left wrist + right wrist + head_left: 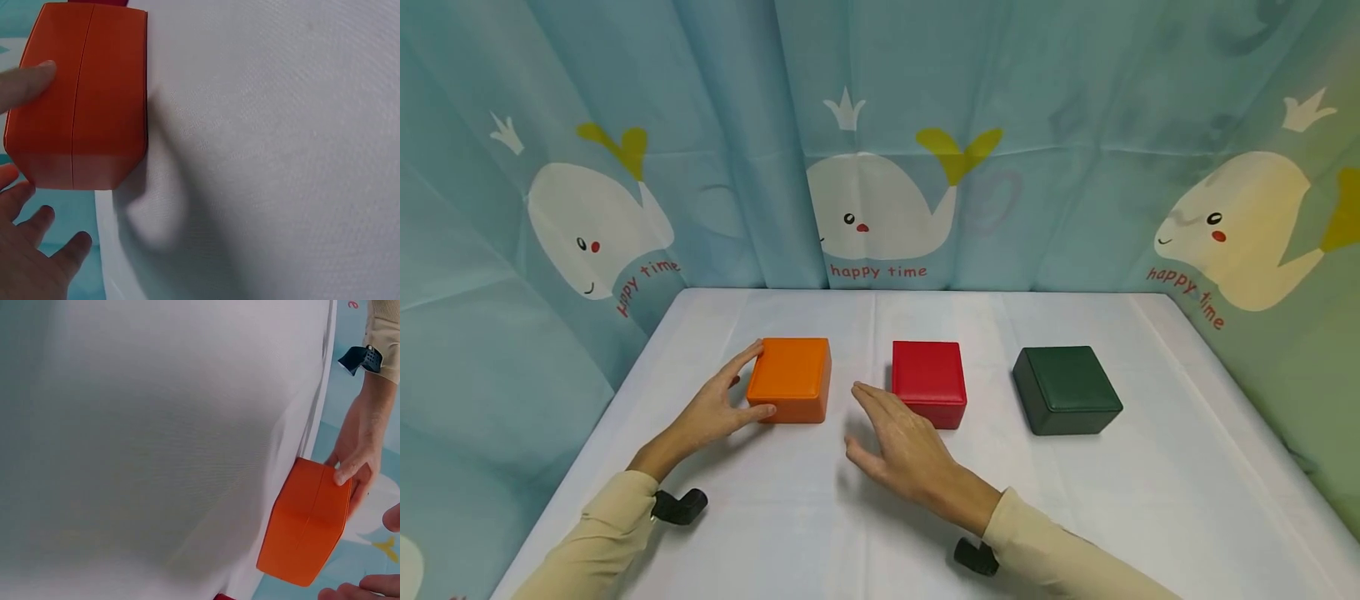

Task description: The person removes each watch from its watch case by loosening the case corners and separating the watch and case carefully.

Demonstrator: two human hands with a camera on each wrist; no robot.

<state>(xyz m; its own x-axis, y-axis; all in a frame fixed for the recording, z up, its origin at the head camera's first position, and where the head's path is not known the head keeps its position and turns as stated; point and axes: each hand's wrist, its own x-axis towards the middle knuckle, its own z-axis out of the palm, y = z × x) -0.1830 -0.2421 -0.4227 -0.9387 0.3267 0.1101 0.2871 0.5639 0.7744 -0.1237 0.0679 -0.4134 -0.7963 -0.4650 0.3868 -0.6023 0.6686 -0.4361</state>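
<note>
In the head view, my left hand [711, 408] grips the left side of an orange box [790, 371], thumb on its front face and a finger at its back left corner. The thumb [28, 84] lies across the orange front in the left wrist view, while other fingers spread loosely beside the box. My right hand [906, 446] is held over the table, fingers extended, between the orange box and a red box [928, 375]. It partly covers the red box's front left corner. Only fingertips [369, 589] of it show in the right wrist view.
A dark green box [1067, 387] sits at the right, slightly turned. All the boxes rest on a white cloth-covered table [1180, 500]. Blue curtains [722, 150] printed with whales hang behind and at the sides. A black wrist camera [681, 506] is on the left forearm.
</note>
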